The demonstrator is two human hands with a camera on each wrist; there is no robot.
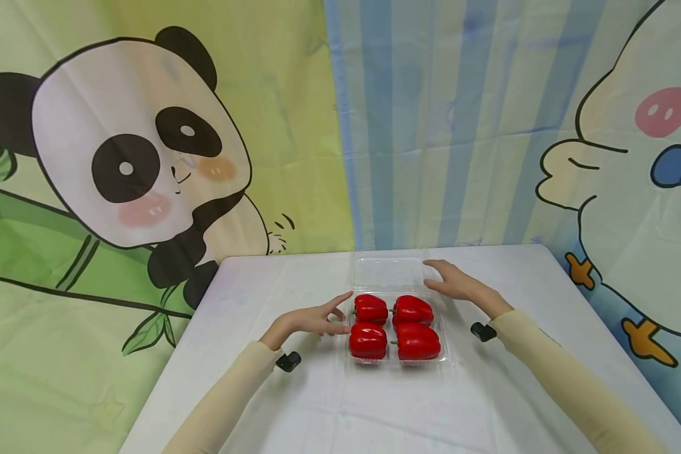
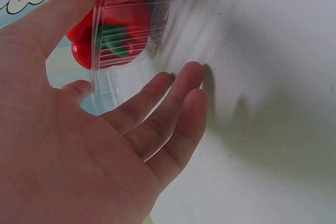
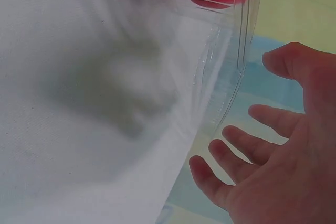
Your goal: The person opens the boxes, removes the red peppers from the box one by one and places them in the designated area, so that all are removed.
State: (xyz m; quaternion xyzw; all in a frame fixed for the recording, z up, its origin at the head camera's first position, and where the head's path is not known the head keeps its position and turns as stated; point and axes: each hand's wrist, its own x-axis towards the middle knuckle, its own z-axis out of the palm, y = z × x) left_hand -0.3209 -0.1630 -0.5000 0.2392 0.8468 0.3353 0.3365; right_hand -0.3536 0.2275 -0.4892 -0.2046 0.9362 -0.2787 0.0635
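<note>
Several red bell peppers (image 1: pixel 418 341) with green stems lie in two rows inside a clear plastic clamshell box (image 1: pixel 444 343). Its see-through lid (image 1: pixel 388 272) is folded back, away from the person. At the box's left side is my left hand (image 1: pixel 313 319), thumb at the rim and the other fingers spread; in the left wrist view the thumb overlaps the rim and the remaining fingers extend over the tabletop. My right hand (image 1: pixel 455 281) is beside the lid's right edge, with spread, slightly bent fingers. In the right wrist view nothing lies between its fingers.
The box stands on a table with a white cloth (image 1: pixel 295 403). Behind it hangs a cloth backdrop (image 1: pixel 408 126) with a panda and a white cartoon animal. Small black devices are on both wrists, such as the wrist camera (image 1: pixel 288 361) on the left.
</note>
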